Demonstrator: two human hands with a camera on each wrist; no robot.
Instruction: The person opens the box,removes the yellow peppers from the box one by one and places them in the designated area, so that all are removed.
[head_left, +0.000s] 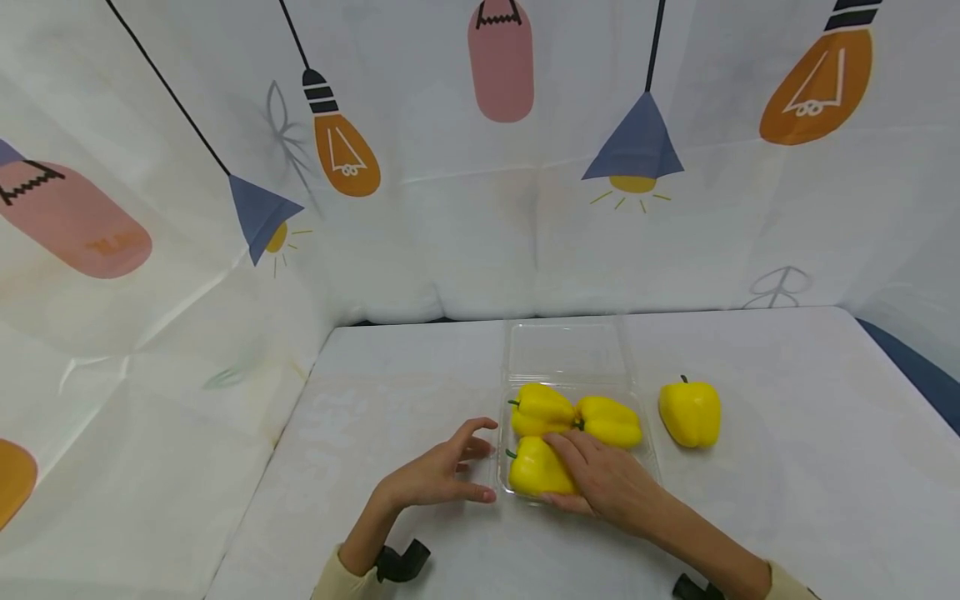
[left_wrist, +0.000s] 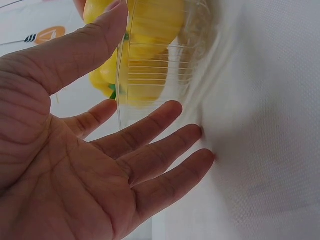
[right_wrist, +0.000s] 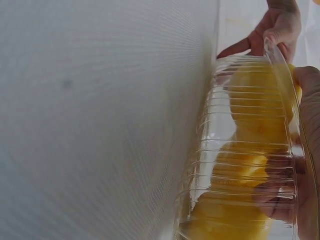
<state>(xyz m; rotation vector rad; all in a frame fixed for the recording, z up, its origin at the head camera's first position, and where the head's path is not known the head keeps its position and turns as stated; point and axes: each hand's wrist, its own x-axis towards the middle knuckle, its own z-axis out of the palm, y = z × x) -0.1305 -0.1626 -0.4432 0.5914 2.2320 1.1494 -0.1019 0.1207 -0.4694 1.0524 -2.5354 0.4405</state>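
A clear plastic clamshell container (head_left: 567, 392) holds three yellow bell peppers. My right hand (head_left: 613, 485) reaches over its near right side and grips the front yellow bell pepper (head_left: 536, 468), thumb toward the near rim and fingers across the top. Behind it lie a back left pepper (head_left: 543, 408) and a back right pepper (head_left: 611, 422). Beside the container's left wall is my left hand (head_left: 441, 473), fingers spread and relaxed, holding nothing. In the left wrist view, the thumb (left_wrist: 95, 45) overlaps the container's edge; whether it touches is unclear.
Another yellow bell pepper (head_left: 690, 413) stands on the white table (head_left: 810, 467) right of the container. The container's lid (head_left: 566, 350) lies open toward the back. A white curtain (head_left: 465, 242) printed with lamps hangs behind and to the left.
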